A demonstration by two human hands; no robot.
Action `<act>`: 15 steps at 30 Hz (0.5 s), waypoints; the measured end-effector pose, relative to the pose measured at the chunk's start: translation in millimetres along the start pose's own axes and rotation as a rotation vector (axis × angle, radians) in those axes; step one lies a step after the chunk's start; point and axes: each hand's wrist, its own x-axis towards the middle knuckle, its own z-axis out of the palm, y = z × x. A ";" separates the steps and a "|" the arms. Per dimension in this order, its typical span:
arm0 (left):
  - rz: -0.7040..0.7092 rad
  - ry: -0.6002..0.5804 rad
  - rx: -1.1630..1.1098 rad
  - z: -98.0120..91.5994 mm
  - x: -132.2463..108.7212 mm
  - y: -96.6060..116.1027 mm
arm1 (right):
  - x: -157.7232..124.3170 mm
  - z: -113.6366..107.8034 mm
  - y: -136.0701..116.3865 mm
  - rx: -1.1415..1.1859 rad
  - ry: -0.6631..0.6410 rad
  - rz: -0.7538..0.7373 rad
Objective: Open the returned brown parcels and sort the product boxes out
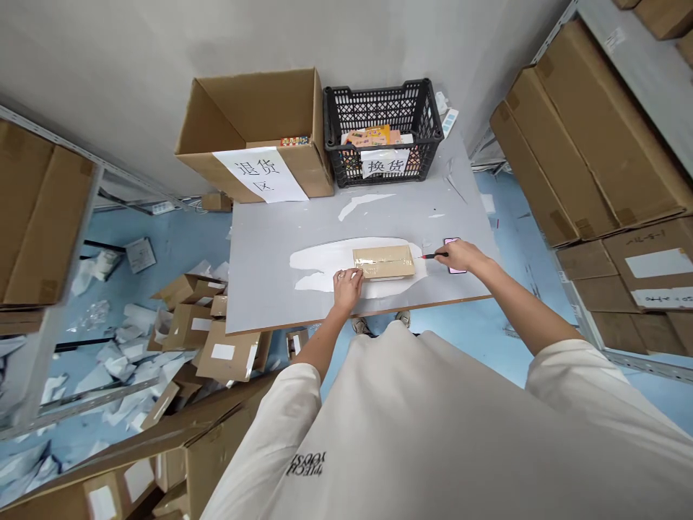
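A small brown cardboard box (385,263), with shiny clear tape along its top, lies on a white torn sheet (319,258) on the grey table. My left hand (347,287) rests at the box's near left corner, its fingers pressed on the edge. To the right, my right hand (461,257) is closed around a thin red and black utility knife (430,256). The knife's tip points left at the box's right end, and I cannot tell whether it touches. Partly under my right hand lies a phone (455,270) with a pink screen.
At the table's back stand a large open carton (254,166) with a paper sign and a black plastic crate (384,170) holding packets. A white scrap (362,205) lies before them. Stacked cartons (590,137) flank the right; opened boxes (224,352) litter the left floor.
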 end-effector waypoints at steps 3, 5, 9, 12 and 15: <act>-0.013 -0.026 0.105 -5.3 2.3 6.7 | -16.1 -7.3 24.8 0.037 -0.022 0.058; -0.014 -0.029 0.151 -7.6 9.3 16.1 | -24.3 -5.7 34.2 0.138 0.005 0.051; 0.097 -0.131 0.155 -5.9 36.1 49.3 | -27.6 7.4 30.9 0.341 0.065 0.012; 0.187 -0.251 0.180 0.6 56.1 75.7 | -21.7 17.8 20.3 0.486 0.053 0.018; 0.173 -0.340 0.246 7.3 67.2 90.3 | -14.2 27.4 14.4 0.570 0.062 0.017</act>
